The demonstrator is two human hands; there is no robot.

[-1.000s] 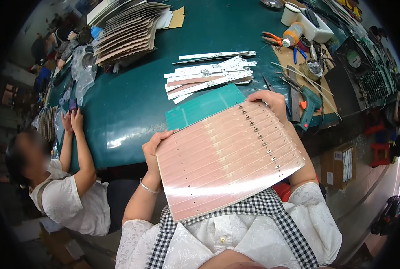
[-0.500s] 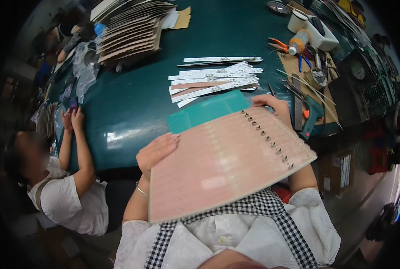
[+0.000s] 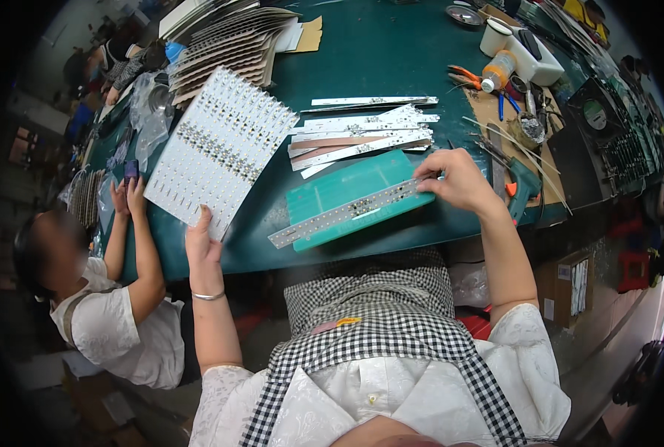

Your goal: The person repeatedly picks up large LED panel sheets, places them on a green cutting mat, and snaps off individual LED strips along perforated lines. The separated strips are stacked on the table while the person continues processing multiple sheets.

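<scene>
My left hand (image 3: 204, 244) grips the lower edge of a white LED circuit-board panel (image 3: 216, 149), thumb on its face. The panel is tilted up over the left part of the table, its rows of small LEDs and dark parts showing. My right hand (image 3: 458, 179) pinches the right end of a single narrow LED strip board (image 3: 332, 217). That strip lies slantwise across a teal slab (image 3: 332, 188) near the table's front edge; its left end juts past the slab. Just beyond the slab lies a loose pile of similar white strips (image 3: 361, 138), a few with pinkish-brown backs up.
Stacked panels (image 3: 231, 48) stand at the far left of the green table (image 3: 369, 59). On the right are a glue gun (image 3: 524, 186), orange-handled pliers (image 3: 464, 74), a bottle (image 3: 499, 68) and a white container (image 3: 537, 61). A person (image 3: 116, 320) sits at left, holding a phone (image 3: 131, 170).
The panel has swung up and left in my left hand, turning from its pink back to its LED face. My right hand has left it and now holds a separate strip on the slab.
</scene>
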